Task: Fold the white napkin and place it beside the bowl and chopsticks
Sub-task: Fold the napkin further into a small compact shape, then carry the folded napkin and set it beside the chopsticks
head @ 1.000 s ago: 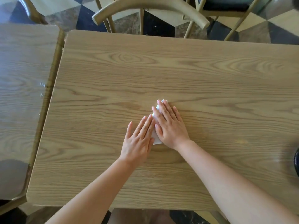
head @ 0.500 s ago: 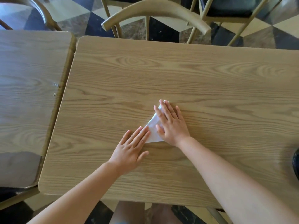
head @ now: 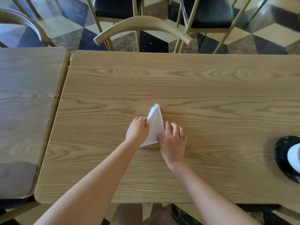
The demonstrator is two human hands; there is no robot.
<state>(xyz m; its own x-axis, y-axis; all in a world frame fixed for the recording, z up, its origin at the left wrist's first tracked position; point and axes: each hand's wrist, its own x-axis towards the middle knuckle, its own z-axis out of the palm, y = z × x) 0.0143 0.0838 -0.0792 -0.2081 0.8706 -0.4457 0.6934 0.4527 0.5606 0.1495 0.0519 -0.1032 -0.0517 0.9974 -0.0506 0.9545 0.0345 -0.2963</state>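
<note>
The white napkin [head: 155,125] lies folded into a narrow triangle in the middle of the wooden table [head: 211,88], its tip pointing away from me. My left hand [head: 138,129] pinches its left edge with curled fingers. My right hand [head: 173,140] grips its lower right corner between thumb and fingers. A black bowl [head: 282,156] with something white inside sits at the table's right edge, partly cut off by the frame. No chopsticks are in view.
A second wooden table [head: 27,103] adjoins on the left with a narrow gap. A curved wooden chair back [head: 142,28] stands at the far edge, with black-seated chairs [head: 209,12] behind it on a checkered floor.
Both hands lifted from pressing the napkin flat and now pinch its two sides. The left hand moved back onto the left edge. More of the triangle and the bowl show.
</note>
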